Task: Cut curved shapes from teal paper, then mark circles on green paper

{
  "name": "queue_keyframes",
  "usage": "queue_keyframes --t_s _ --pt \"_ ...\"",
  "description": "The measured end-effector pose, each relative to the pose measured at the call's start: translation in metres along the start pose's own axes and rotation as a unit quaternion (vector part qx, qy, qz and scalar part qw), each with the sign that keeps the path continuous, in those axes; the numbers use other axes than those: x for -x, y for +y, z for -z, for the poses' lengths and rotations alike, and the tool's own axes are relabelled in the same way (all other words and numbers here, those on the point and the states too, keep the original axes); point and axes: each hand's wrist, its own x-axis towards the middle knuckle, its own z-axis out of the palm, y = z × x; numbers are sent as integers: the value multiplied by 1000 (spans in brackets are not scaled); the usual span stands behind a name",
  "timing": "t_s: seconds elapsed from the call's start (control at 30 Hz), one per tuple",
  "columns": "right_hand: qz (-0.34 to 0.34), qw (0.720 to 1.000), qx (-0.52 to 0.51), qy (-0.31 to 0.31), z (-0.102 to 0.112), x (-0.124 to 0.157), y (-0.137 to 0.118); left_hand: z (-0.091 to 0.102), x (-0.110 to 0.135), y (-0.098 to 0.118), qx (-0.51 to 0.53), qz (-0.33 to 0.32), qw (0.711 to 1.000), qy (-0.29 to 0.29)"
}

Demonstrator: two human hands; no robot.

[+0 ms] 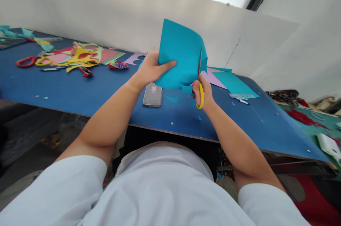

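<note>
My left hand point(152, 68) grips a teal sheet of paper point(179, 53) by its left edge and holds it upright above the blue table point(80, 89). My right hand point(203, 93) is closed on scissors with a yellow handle point(200, 95); the blades point up into the sheet's right side. Small teal offcuts point(173, 99) lie on the table just below the sheet. A phone point(152, 94) rests flat under my left wrist.
A heap of yellow, pink and green paper scraps point(82, 56) sits far left, beside red scissors point(26, 61) and yellow scissors point(44, 61). Lilac and teal sheets point(229, 81) lie right of my hands. A white wall runs behind the table; clutter lies at right.
</note>
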Motion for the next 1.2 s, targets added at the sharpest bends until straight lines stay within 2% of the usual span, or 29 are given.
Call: queue_keyframes --t_s 0.77,1.2 --pt "-11 1000 -10 -8 1 0 -3 3 0 10 21 8 1000 -17" --pt "-18 1000 8 -12 2 1 -9 8 -2 9 57 22 998 -31"
